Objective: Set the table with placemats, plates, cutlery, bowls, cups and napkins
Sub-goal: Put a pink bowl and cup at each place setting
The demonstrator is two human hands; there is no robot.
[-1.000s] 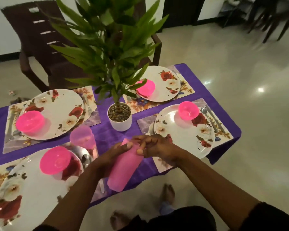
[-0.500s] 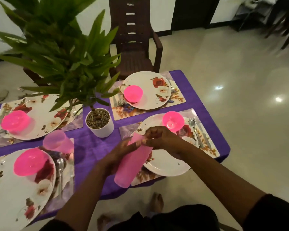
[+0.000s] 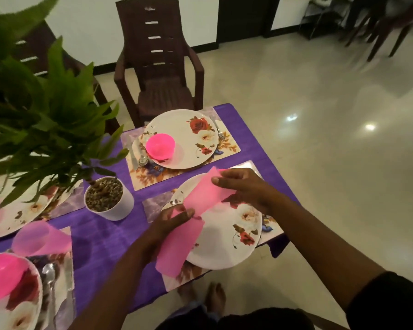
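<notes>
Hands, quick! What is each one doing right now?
Left hand: holds the lower cup of the stacked pink cups.
Right hand: pinches the upper cup, above the flowered plate.

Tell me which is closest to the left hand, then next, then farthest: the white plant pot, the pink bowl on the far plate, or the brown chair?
From the left hand:
1. White plant pot, just to its left.
2. Pink bowl, beyond it on the far plate.
3. Brown chair, behind the table.
</notes>
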